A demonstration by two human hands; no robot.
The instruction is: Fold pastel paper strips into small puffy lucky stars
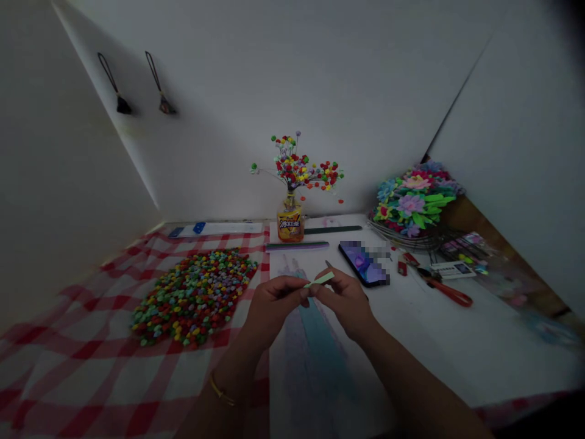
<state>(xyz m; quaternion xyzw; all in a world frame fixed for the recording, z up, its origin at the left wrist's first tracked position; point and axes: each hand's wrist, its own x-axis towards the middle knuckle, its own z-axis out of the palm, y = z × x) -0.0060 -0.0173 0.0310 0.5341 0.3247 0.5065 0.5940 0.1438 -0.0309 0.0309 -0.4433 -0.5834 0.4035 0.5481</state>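
My left hand (276, 305) and my right hand (350, 305) meet above the white table surface, fingers pinched together. Between their fingertips is a pale green paper strip (325, 279), its short free end pointing up to the right. Part of the strip is hidden by the fingers. Under and in front of my hands lie long teal paper strips (320, 335) and pale lilac paper strips (295, 353). To the left, a wide heap of small folded paper stars (196, 299) in many colours spreads over the red-and-white checked cloth (68, 366).
A bottle (290, 225) with colourful stems stands at the back. A phone (363, 263) lies right of my hands. Farther right are orange-handled pliers (450, 291), a white card (452, 270), wire coils and a bunch of fuzzy flowers (414, 198). Dark strips (297, 246) lie before the bottle.
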